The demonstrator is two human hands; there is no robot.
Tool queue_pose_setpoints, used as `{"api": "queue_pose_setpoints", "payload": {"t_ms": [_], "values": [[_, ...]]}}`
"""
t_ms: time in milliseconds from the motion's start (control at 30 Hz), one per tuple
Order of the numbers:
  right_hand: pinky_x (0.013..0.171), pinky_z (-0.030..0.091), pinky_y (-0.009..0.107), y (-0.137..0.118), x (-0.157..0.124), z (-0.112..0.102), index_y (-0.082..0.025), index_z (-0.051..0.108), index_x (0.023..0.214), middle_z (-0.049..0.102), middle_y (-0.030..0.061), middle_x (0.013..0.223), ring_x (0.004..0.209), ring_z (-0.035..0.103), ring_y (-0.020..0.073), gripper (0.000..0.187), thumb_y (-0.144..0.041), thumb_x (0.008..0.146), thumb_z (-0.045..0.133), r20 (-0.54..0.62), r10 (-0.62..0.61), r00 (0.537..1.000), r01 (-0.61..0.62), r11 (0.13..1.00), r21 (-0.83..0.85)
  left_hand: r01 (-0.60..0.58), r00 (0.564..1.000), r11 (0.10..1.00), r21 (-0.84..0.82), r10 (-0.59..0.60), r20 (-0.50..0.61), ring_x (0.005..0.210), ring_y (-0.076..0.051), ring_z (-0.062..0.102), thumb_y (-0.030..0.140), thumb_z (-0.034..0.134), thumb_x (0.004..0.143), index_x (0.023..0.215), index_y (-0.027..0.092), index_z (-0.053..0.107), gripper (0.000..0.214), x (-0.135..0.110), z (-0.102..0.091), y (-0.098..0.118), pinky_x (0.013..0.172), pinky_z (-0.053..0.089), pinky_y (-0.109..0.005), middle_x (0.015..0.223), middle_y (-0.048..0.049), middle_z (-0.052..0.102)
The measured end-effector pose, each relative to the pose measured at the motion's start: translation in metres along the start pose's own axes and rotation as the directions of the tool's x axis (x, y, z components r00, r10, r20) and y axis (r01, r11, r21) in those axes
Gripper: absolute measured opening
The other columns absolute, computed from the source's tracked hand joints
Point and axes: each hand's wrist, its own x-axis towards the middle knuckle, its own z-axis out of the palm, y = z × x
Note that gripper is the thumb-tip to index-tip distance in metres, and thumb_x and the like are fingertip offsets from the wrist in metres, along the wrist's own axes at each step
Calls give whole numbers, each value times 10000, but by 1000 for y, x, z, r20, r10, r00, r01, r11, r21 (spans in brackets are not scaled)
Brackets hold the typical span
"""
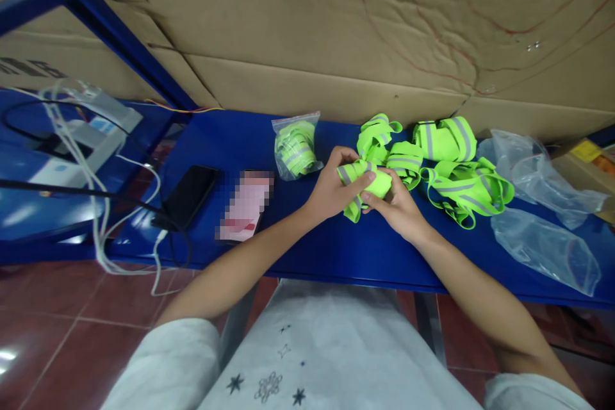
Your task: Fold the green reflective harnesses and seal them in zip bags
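Observation:
Between both hands, above the blue table (317, 250), is a rolled neon-yellow reflective strap (379, 184) with grey stripes. My left hand (331, 189) wraps its left side, thumb lying across the roll. On the other side my right hand (396, 205) grips it with thumb and fingers. A loose end of the strap dangles below the left fingers. Just behind the hands lie a loosely looped strap (375, 136) and a rolled strap (404, 163). Farther right are a larger rolled strap (444, 139) and a loose, tangled strap (473, 189).
A zip bag (296, 147) with a rolled strap inside stands left of the hands. Nearby are a pixelated pink-screened device (245, 205), a black power bank (187, 197) and white cables (103, 205). Clear plastic bags (545, 246) lie right; cardboard (298, 32) lines the back.

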Motion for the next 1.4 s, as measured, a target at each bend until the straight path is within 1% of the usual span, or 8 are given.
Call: {"api": "queue_pose_setpoints", "payload": {"t_ms": [133,300,433,567,867,1200,1333,1400], "values": [[583,595,285,-10,0,-10,-267,537,1195,634,22,1044,858,631,185,634,-439,704,900,12,-8,1000,8,1000,-19,-50,991,998,-32,53,127,1040,-196,577,566,826,778,1170,251,452,626,3,-6,-1,888,510,-324,1142,-57,546],[544,532,253,-13,1,-17,-287,521,1249,623,14,1060,827,617,168,629,-463,750,862,-21,23,1000,-22,998,51,1,954,999,-51,15,299,1105,-244,614,536,921,671,1348,266,402,895,1,-11,3,922,525,-368,1262,-89,575],[497,503,251,-12,2,-17,-318,467,1361,602,11,1096,722,582,134,711,-492,774,827,6,54,999,-54,998,42,10,957,997,74,-31,290,1073,-266,635,538,907,687,1394,255,400,915,0,-11,3,871,534,-382,1267,-103,600],[429,438,230,-8,1,-19,-304,508,1316,591,0,1014,666,529,119,743,-441,697,896,48,7,999,-5,999,-51,9,960,994,108,-39,276,1071,-274,635,523,892,695,1368,236,417,871,0,-11,5,864,532,-387,1258,-106,608],[388,305,221,-8,0,-17,-321,583,1281,561,-32,867,553,399,80,701,-372,664,913,-42,59,997,-58,998,19,-7,959,997,82,-16,282,1127,-285,619,547,903,676,1359,255,421,885,-4,-7,5,970,509,-440,1259,-97,607],[397,441,226,-5,1,-15,-267,541,1245,626,5,949,630,557,122,759,-518,645,932,-103,34,994,-39,998,-45,162,932,980,-113,-115,343,1137,-266,615,460,939,652,1338,234,362,924,-1,-6,0,974,502,-399,1222,-89,601],[496,576,315,-5,2,-18,-277,473,1360,671,59,1104,719,654,187,794,-629,748,836,-53,-50,997,38,977,-209,207,951,967,-146,-164,260,1135,-267,598,419,955,625,1297,214,445,867,-3,-2,5,983,487,-392,1206,-85,606],[687,648,410,-12,-2,-24,-260,446,1456,637,120,1317,942,712,265,752,-669,875,691,-3,-101,995,91,907,-412,248,958,952,-180,-213,192,1144,-267,597,399,961,616,1266,211,483,828,-6,2,7,996,484,-392,1195,-79,619]]}}
